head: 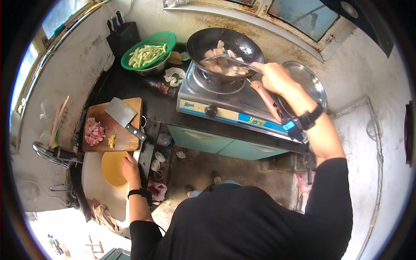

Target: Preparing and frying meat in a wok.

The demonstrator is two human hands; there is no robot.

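Observation:
My right hand (pixel 276 78) grips the handle of a metal spatula (pixel 235 60), whose blade is among pale meat pieces (pixel 219 61). The meat lies in a black wok (pixel 243 42) on a gas stove (pixel 224 104). The wok's pinkish handle (pixel 266 100) points toward me, below my hand. Over the sink, my left hand (pixel 130 169) is at the right rim of a yellow basin (pixel 113 172), with some fingers hidden behind the wrist. Just beyond the basin, a wooden cutting board (pixel 126 110) carries a cleaver (pixel 125 113), chopped raw meat (pixel 94 131) and ginger-like yellow strips (pixel 111 142).
A green basket (pixel 170 40) of cut green vegetables (pixel 147 56) stands by a black knife block (pixel 123 37). Right of the stove leans a round metal lid or pan (pixel 313 78). A faucet (pixel 48 154) overhangs the white sink (pixel 97 188). Teal cabinets (pixel 227 143) front the counter.

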